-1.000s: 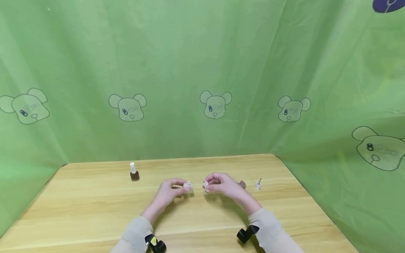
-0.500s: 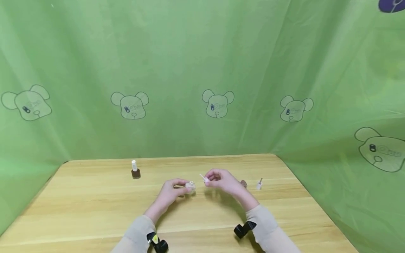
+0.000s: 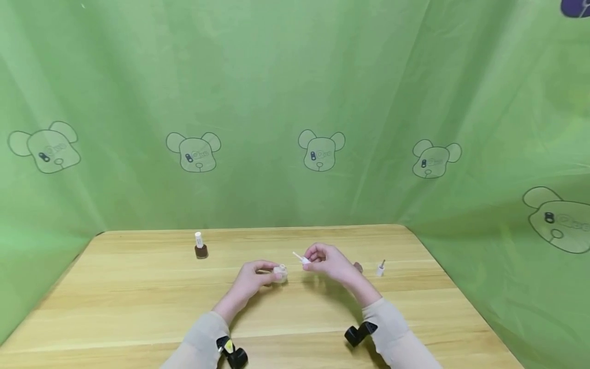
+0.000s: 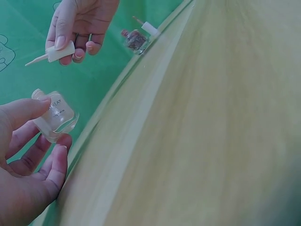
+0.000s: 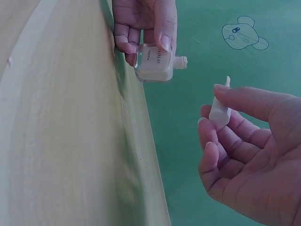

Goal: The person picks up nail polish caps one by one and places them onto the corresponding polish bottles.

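Observation:
My left hand [image 3: 251,278] holds a small clear bottle of pale nail polish [image 5: 155,65] between thumb and fingers, its neck uncapped. Dark lettering marks the bottle's front. Facing it, my right hand [image 3: 331,264] pinches a white nail polish cap [image 4: 61,52] by thumb and fingertips. The cap's thin pale brush [image 4: 36,60] sticks out toward the upper left in the head view. Bottle and brush are apart, both raised off the table in the wrist views.
A dark nail polish bottle [image 3: 201,251] with a white cap stands back left. Right of my right hand, an uncapped brownish bottle [image 4: 136,41] stands near a second white cap [image 3: 380,270], brush upward. Green curtain [image 3: 258,102] surrounds the wooden table [image 3: 138,307].
My right hand has turned the cap, so its brush now points up and left, and has risen slightly. My left hand keeps hold of the bottle. The head view has shifted a little.

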{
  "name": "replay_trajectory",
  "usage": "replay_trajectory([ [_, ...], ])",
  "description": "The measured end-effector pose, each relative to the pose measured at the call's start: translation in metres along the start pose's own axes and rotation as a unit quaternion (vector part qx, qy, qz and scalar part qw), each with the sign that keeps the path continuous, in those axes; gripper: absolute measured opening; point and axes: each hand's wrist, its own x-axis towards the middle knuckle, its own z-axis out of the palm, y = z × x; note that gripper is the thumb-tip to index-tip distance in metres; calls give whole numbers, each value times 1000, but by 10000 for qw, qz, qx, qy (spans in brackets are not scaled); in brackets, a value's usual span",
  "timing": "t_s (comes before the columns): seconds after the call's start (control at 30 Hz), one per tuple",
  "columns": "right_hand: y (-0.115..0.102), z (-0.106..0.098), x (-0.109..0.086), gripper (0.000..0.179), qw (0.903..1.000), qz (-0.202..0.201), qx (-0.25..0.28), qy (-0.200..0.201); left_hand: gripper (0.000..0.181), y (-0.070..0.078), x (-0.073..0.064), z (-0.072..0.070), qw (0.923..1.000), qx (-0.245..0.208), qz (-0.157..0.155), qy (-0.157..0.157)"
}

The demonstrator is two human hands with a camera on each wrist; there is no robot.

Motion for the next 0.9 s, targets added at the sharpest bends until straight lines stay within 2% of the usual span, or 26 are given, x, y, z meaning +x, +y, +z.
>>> replay_trajectory([
  [0.4,-7,2,-5,25,9988,-228,-418,-64,40,1,-3,4,9998,-125,-59,-150],
  [0.7,-13,3,-8,21,9957,-350,-847,101,38,2,-4,7,9994,-238,-98,-246],
  [0.9,-17,5,-11,17,9899,-561,-1282,222,37,4,-6,7,9997,-119,-6,-227],
])
